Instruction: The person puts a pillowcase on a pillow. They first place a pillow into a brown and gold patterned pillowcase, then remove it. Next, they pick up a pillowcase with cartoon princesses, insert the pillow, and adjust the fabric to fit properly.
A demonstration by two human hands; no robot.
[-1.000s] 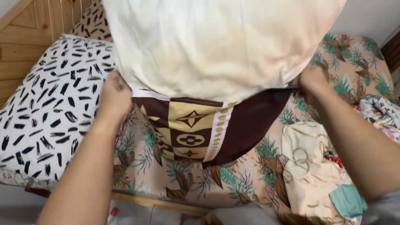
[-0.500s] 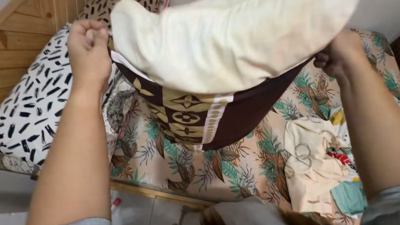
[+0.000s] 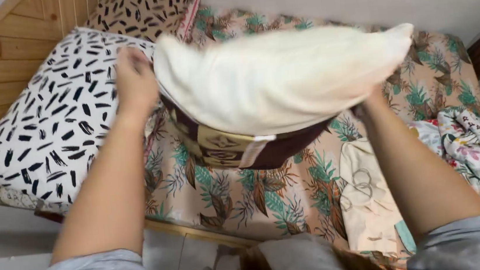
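Hands grip opposite ends: left hand (image 3: pixel 135 83) clutches the cream pillow (image 3: pixel 281 78) and brown patterned case (image 3: pixel 235 147); right hand (image 3: pixel 373 100) mostly hidden, grip unclear. Pillow's long axis runs left-right above the bed (image 3: pixel 294 206).

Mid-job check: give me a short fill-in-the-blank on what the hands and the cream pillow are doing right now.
1. The plump cream pillow sits partly inside a brown and gold patterned ____.
2. The left hand grips the cover's edge beside a white cushion marked with ____ dashes.
3. The right hand holds the opposite side, mostly hidden ____ the pillow.
4. Below lies a bedsheet printed with ____.

Missing words: pillowcase; black; behind; leaves
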